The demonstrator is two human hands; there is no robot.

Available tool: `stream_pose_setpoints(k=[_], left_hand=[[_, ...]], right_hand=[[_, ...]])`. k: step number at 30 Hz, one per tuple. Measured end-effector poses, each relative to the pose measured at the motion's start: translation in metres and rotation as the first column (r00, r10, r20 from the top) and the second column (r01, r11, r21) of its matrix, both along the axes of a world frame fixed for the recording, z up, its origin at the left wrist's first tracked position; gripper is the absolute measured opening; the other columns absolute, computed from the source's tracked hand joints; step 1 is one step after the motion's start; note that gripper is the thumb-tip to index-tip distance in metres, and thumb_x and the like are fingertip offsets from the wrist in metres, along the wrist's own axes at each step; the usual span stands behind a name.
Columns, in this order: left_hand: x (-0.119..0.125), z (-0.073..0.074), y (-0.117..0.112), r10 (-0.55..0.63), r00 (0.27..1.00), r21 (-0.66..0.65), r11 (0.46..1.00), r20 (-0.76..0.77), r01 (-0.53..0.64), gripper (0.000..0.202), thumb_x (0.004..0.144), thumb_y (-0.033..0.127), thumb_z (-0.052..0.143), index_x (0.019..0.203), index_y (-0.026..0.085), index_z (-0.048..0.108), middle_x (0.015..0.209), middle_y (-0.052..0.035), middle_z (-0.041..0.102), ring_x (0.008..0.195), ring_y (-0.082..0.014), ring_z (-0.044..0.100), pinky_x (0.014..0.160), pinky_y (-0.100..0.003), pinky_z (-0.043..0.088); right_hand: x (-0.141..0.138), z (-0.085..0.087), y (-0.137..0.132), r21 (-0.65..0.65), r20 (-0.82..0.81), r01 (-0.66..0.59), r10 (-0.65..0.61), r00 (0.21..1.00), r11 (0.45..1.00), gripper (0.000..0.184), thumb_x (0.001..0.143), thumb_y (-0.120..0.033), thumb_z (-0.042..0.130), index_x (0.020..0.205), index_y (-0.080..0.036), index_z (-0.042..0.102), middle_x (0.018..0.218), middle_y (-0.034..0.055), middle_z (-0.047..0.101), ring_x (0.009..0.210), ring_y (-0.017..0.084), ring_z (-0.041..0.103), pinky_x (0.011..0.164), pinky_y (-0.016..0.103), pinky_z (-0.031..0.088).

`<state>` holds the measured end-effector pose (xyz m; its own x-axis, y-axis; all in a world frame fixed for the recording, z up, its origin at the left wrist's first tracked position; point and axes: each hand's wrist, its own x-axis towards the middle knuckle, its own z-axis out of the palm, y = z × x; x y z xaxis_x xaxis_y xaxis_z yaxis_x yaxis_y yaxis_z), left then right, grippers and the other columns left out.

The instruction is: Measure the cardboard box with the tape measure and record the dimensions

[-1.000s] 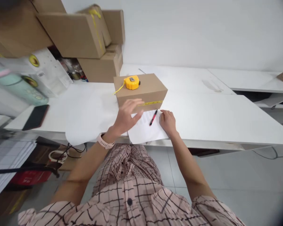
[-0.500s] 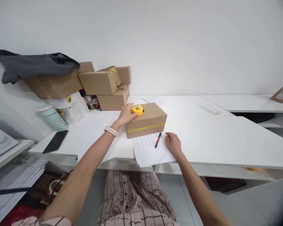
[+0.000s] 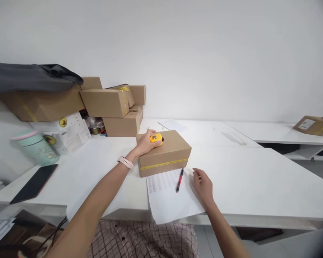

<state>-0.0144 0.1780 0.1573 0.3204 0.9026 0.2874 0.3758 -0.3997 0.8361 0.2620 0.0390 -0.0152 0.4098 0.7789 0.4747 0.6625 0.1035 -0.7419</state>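
Observation:
My left hand (image 3: 146, 142) is closed around a yellow tape measure (image 3: 156, 139), which rests on top of a closed cardboard box (image 3: 168, 152). Yellow printed tape runs along the box's front side. Under the box's near edge lies a printed sheet of paper (image 3: 163, 204), its lower end reaching past the desk's front edge. A red and black pen (image 3: 179, 181) lies on the sheet, just in front of the box. My right hand (image 3: 204, 184) is at the sheet's right edge, fingers loosely bent and slightly apart, with nothing visible in them.
Stacked cardboard boxes (image 3: 104, 102) and a dark grey cloth item (image 3: 29, 79) stand at the back left. A mint tumbler (image 3: 39, 147) and a black phone-like slab (image 3: 33, 184) are on the left. Another box (image 3: 309, 125) sits far right. More paper (image 3: 172, 125) lies behind the box.
The view has shifted, so the desk and box appear lower and closer. My left hand stays on the tape measure. My right hand's fingers have loosened a little beside the paper.

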Motion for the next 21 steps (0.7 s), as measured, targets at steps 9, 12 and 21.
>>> stream_pose_setpoints(k=[9,12,21], left_hand=[[0.015,0.023,-0.024,-0.255,0.867,-0.228,0.898,0.429,0.377,0.053,0.088,0.058,0.054,0.125,0.021,0.05,0.105,-0.0075,0.068,0.076,-0.0185,0.065,0.055,-0.026,0.046],[0.014,0.026,-0.03,-0.292,0.86,-0.228,0.883,0.418,0.41,0.055,0.088,0.057,0.061,0.129,0.022,0.049,0.1,-0.0052,0.069,0.078,-0.0179,0.065,0.056,-0.024,0.044],[-0.012,0.037,-0.031,-0.182,0.926,-0.263,0.925,0.33,0.275,0.061,0.087,0.058,0.063,0.131,0.02,0.046,0.097,-0.0062,0.072,0.066,-0.0142,0.063,0.053,-0.023,0.041]], right_hand=[[-0.036,0.152,0.027,0.135,-0.511,-0.409,0.417,0.752,0.902,0.033,0.092,-0.048,0.063,0.11,-0.022,0.072,0.109,0.0089,0.075,0.102,0.022,0.07,0.093,0.043,0.056],[-0.047,0.191,0.05,0.047,-0.689,-0.64,0.489,0.535,0.767,0.033,0.092,-0.046,0.064,0.104,-0.017,0.075,0.107,0.0122,0.076,0.098,0.021,0.071,0.094,0.04,0.057],[-0.056,0.211,0.096,-0.062,-0.7,-0.701,0.47,0.538,0.71,0.026,0.076,-0.04,0.085,0.075,-0.017,0.072,0.067,-0.002,0.054,0.061,0.008,0.047,0.06,0.022,0.047]])
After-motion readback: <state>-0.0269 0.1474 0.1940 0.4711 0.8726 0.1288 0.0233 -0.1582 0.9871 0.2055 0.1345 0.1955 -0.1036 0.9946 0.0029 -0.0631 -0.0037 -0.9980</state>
